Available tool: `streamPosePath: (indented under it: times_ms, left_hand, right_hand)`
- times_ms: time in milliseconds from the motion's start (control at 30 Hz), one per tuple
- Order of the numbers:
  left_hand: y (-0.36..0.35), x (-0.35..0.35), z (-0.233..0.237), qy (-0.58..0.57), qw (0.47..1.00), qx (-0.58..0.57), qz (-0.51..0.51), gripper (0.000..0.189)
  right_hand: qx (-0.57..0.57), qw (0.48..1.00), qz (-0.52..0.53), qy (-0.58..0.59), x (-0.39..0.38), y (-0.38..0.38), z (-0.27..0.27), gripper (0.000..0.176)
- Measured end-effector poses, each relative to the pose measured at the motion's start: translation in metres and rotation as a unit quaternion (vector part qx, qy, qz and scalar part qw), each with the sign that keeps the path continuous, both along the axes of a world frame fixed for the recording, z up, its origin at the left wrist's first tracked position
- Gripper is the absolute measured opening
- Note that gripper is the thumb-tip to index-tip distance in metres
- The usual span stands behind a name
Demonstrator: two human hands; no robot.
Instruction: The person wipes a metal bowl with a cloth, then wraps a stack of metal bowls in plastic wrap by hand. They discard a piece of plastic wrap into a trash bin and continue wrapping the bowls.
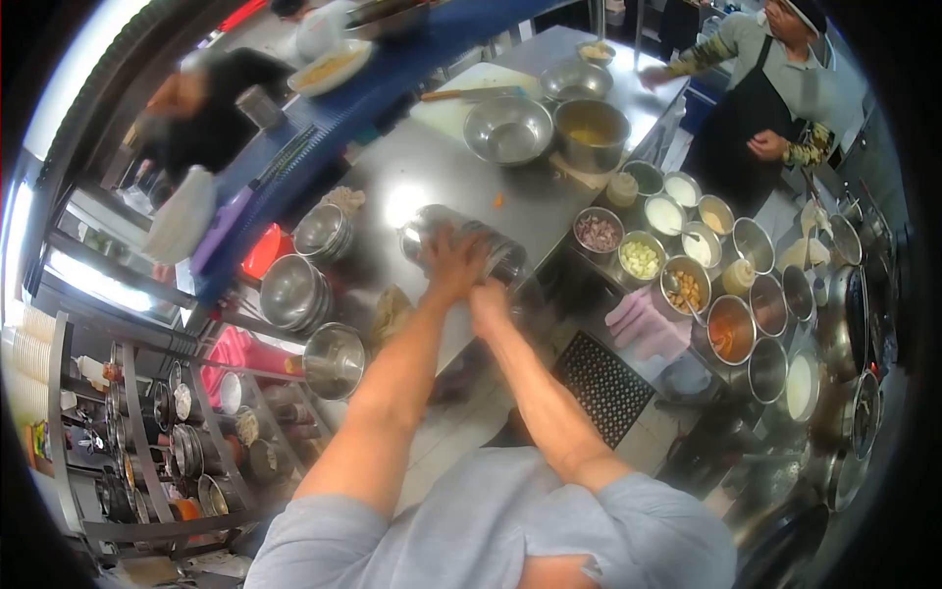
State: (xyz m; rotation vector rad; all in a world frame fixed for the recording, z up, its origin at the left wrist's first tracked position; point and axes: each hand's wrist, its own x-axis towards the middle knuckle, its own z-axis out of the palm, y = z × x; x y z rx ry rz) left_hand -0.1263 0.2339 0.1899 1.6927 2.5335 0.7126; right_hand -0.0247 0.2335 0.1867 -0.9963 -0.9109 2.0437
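A shiny metal container (432, 224), blurred in part, lies on the steel counter (378, 172) in front of me. My left hand (457, 260) rests on top of it with its fingers spread. Just to the right and nearer my body, my right hand (488, 299) is at the container's near edge, its fingers closed together; what they grip is too small to make out. A crumpled tan cloth (391, 316) lies to the left of my left forearm. Beyond the container, a small orange scrap (498, 201) sits on the counter.
Metal bowls (294, 292) stand at the left. A large bowl (508, 130), a pot (591, 135) and a knife (471, 94) are at the back. Ingredient containers (641, 255) fill the right. A person (756, 108) stands at the back right; another (211, 103) is beyond the shelf.
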Motion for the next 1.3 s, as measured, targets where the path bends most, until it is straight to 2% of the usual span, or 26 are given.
streamPosePath:
  times_ms: [133, 233, 333, 433, 533, 567, 667, 733, 800, 833, 867, 933, 967, 1067, 1100, 1200, 1267, 1300]
  left_hand:
    - [0.004, 0.0, -0.013, 0.043, 0.998, 0.031, 0.038, 0.036]
    - [0.003, -0.001, 0.0, 0.003, 1.0, 0.016, -0.003, 0.035]
    - [0.01, -0.006, -0.006, 0.078, 0.995, 0.054, -0.011, 0.031]
    - [0.027, -0.061, -0.068, 0.259, 0.961, 0.085, -0.032, 0.027]
    - [0.017, -0.068, -0.061, 0.377, 0.917, 0.089, -0.098, 0.036]
    - [0.018, -0.066, -0.058, 0.356, 0.924, 0.101, -0.1, 0.035]
    - [0.019, -0.07, -0.053, 0.324, 0.935, 0.109, -0.094, 0.035]
    - [0.019, -0.08, -0.058, 0.341, 0.933, 0.077, -0.09, 0.036]
    - [0.019, -0.075, -0.046, 0.357, 0.928, 0.044, -0.09, 0.035]
    - [0.016, -0.07, -0.039, 0.364, 0.926, 0.026, -0.093, 0.035]
    - [0.013, -0.059, -0.023, 0.263, 0.962, 0.028, -0.067, 0.035]
    - [0.007, -0.038, 0.009, 0.057, 0.998, 0.03, -0.017, 0.036]
    - [0.007, -0.041, 0.008, 0.037, 0.999, 0.03, -0.021, 0.037]
    - [0.001, -0.056, 0.005, -0.003, 0.999, 0.036, -0.012, 0.041]
    - [-0.002, -0.055, 0.003, -0.007, 0.999, 0.042, -0.003, 0.042]
    - [-0.006, -0.05, 0.0, 0.023, 0.994, 0.099, 0.039, 0.04]
    - [-0.013, -0.03, 0.007, 0.021, 0.984, 0.164, 0.062, 0.041]
    - [-0.026, 0.009, 0.052, -0.114, 0.977, 0.165, 0.074, 0.045]
  right_hand:
    - [0.025, 0.999, -0.019, -0.035, -0.006, 0.003, -0.029, 0.027]
    - [0.052, 0.998, -0.015, -0.008, -0.001, 0.001, -0.04, 0.03]
    - [0.147, 0.986, -0.015, -0.081, 0.027, -0.004, -0.014, 0.029]
    - [0.079, 0.98, -0.013, -0.18, 0.04, -0.007, -0.03, 0.025]
    - [0.079, 0.985, 0.06, -0.142, 0.082, -0.013, -0.025, 0.023]
    - [0.104, 0.989, 0.035, -0.102, 0.096, -0.021, -0.012, 0.012]
    - [0.235, 0.952, 0.008, -0.196, 0.136, -0.028, -0.023, 0.012]
    - [0.084, 0.996, -0.002, -0.008, 0.171, -0.03, -0.027, 0.015]
    - [-0.003, 0.999, -0.036, 0.003, 0.203, -0.025, -0.007, 0.019]
    - [-0.002, 0.999, -0.016, 0.049, 0.214, -0.019, -0.005, 0.021]
    - [0.014, 0.998, -0.007, 0.06, 0.219, -0.011, -0.006, 0.02]
    - [0.041, 0.995, 0.011, 0.086, 0.222, 0.008, -0.013, 0.02]
    - [0.073, 0.994, 0.045, 0.07, 0.222, 0.02, -0.011, 0.018]
    - [0.016, 0.997, -0.024, 0.073, 0.202, 0.042, 0.004, 0.016]
    - [0.038, 0.992, 0.042, 0.111, 0.201, 0.05, 0.013, 0.017]
    - [0.135, 0.988, 0.073, 0.036, 0.18, 0.066, 0.021, 0.023]
    - [0.167, 0.978, 0.116, 0.047, 0.172, 0.074, 0.023, 0.026]
    - [0.175, 0.974, 0.138, 0.04, 0.166, 0.077, 0.024, 0.026]
